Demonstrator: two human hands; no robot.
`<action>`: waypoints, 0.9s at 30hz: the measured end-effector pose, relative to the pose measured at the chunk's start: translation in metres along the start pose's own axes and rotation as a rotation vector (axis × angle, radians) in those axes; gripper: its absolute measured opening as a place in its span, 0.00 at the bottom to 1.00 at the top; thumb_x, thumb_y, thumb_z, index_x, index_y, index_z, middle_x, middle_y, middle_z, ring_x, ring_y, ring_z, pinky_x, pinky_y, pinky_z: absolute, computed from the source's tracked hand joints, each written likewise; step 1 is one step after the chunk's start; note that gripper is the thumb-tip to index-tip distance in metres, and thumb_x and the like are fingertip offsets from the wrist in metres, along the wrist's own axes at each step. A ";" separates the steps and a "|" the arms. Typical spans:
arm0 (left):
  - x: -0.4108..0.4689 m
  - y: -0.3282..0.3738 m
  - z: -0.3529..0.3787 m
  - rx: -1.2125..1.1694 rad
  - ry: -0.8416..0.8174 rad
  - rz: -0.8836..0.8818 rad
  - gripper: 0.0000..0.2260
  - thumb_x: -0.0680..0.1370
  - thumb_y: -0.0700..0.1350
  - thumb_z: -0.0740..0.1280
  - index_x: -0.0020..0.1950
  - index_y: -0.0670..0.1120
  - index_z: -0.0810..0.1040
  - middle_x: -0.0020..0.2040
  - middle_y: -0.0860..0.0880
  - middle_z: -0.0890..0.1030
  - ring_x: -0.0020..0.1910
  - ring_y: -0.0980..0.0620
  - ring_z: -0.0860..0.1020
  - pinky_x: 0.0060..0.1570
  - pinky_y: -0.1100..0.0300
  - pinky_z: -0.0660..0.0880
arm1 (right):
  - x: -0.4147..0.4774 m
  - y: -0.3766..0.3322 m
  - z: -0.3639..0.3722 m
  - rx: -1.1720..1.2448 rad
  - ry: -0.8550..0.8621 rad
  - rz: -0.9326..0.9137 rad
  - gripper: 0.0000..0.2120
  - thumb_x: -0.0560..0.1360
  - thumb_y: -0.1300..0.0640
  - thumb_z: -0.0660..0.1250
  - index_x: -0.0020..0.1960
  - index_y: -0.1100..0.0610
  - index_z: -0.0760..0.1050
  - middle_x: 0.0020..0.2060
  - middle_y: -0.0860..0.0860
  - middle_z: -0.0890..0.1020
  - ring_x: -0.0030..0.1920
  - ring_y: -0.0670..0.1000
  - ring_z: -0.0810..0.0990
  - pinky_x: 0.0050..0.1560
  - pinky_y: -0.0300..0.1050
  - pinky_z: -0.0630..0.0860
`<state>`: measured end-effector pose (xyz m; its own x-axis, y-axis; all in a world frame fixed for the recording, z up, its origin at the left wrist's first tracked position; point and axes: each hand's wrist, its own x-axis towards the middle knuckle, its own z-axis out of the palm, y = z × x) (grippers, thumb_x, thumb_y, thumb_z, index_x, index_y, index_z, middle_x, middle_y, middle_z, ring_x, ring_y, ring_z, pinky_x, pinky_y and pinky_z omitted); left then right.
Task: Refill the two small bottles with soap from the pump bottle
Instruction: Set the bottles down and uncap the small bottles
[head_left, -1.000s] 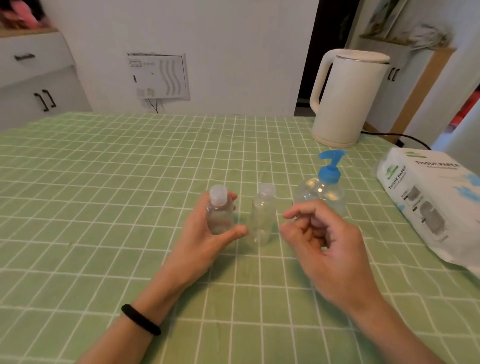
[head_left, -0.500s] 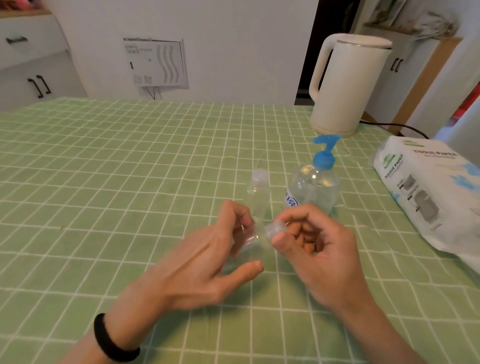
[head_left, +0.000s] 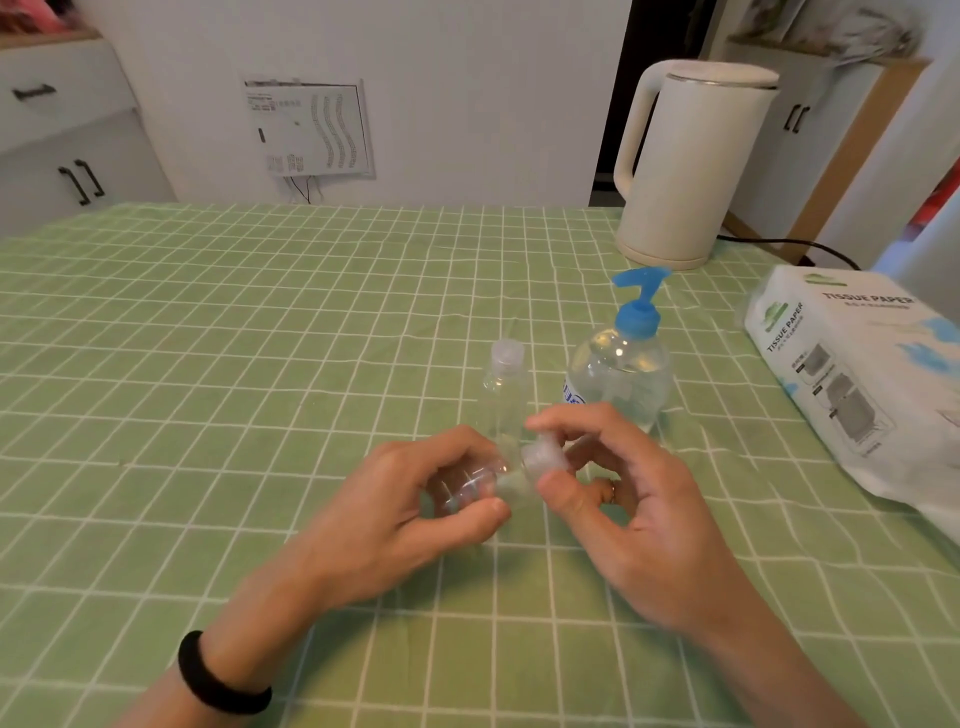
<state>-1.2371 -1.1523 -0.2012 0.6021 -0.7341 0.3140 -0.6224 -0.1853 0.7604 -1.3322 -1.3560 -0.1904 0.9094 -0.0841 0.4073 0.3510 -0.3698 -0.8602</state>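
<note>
My left hand (head_left: 410, 509) grips a small clear bottle (head_left: 470, 486), tilted so its neck points right. Thumb and forefinger of my right hand (head_left: 623, 499) pinch that bottle's translucent cap (head_left: 540, 457). Just behind my hands a second small clear bottle (head_left: 505, 387) stands upright with its cap on. To its right stands the clear pump bottle (head_left: 621, 379) with a blue pump head, holding clear liquid. Everything rests over a green checked tablecloth (head_left: 234, 364).
A white electric kettle (head_left: 685, 161) stands at the back right, its black cord trailing right. A pack of tissue paper (head_left: 857, 374) lies along the right edge. White cabinets stand beyond the table's left side.
My left hand lifted the left small bottle off the table and tipped it sideways. My right hand came in and took hold of its cap.
</note>
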 end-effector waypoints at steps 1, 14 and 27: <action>0.000 0.000 0.000 0.013 -0.008 -0.001 0.06 0.79 0.56 0.69 0.52 0.56 0.81 0.39 0.61 0.79 0.36 0.57 0.78 0.39 0.66 0.74 | 0.000 0.001 0.000 0.021 0.014 0.030 0.14 0.77 0.51 0.74 0.61 0.44 0.78 0.47 0.46 0.81 0.42 0.47 0.80 0.35 0.41 0.76; 0.000 -0.003 -0.001 0.059 -0.029 -0.008 0.08 0.81 0.58 0.67 0.58 0.61 0.79 0.40 0.61 0.80 0.35 0.55 0.79 0.36 0.60 0.75 | -0.001 0.008 -0.002 -0.074 -0.032 0.163 0.23 0.72 0.43 0.74 0.66 0.38 0.74 0.58 0.40 0.80 0.38 0.48 0.82 0.33 0.37 0.74; 0.001 -0.004 -0.003 0.069 -0.023 -0.011 0.10 0.80 0.59 0.67 0.59 0.59 0.80 0.41 0.60 0.81 0.36 0.52 0.80 0.35 0.58 0.77 | -0.001 0.012 -0.005 -0.111 -0.013 0.140 0.22 0.76 0.56 0.75 0.66 0.41 0.75 0.52 0.37 0.79 0.31 0.43 0.78 0.32 0.31 0.72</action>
<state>-1.2327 -1.1501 -0.2028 0.5976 -0.7466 0.2924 -0.6496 -0.2370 0.7224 -1.3295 -1.3649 -0.1995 0.9509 -0.1300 0.2807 0.1943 -0.4549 -0.8691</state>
